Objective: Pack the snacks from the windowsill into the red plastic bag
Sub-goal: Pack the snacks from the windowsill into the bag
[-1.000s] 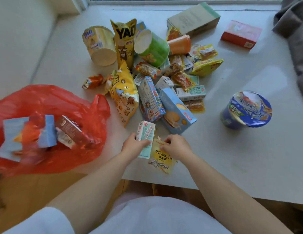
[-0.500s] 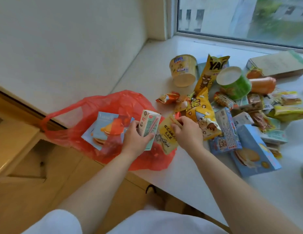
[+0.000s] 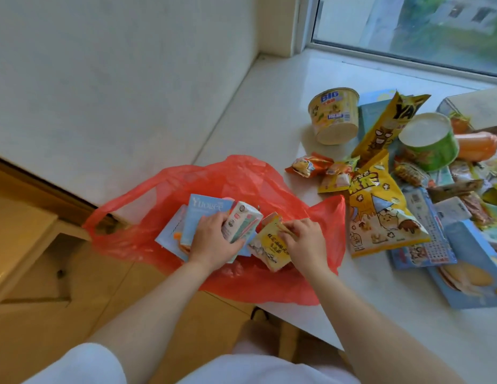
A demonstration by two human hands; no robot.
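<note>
Packing is at an early stage, judged by the count of goods on either side. The thin red plastic bag (image 3: 241,184) lies slumped at the near edge of the pale stone windowsill (image 3: 269,106), directly beneath both hands, its mouth spread and one handle loop hanging off to the left of the left hand. Inside it, just beyond and under the left hand, rests at least one pale blue flat cardboard biscuit box (image 3: 203,217); what else it holds cannot be told. The left hand (image 3: 214,239) grips a small white-and-green drink carton (image 3: 241,221), fingers curled round it, held over the bag opening. The right hand (image 3: 302,239) pinches a small yellow foil sachet with printed characters (image 3: 271,245) by its upper edge, also over the bag. Neither item is released yet. To the right of the right hand the bulk of the stock remains unpacked: a large yellow popcorn bag (image 3: 380,217) lies just beside the bag's edge, with a tall yellow crisp packet (image 3: 386,126), a yellow paper noodle cup on its side (image 3: 333,115), a green paper cup (image 3: 430,142), an orange sausage-shaped pack (image 3: 474,144), a light blue biscuit carton (image 3: 480,267) and assorted small wrappers beyond it. Assessment: two items about to go in, the great majority outstanding
</note>
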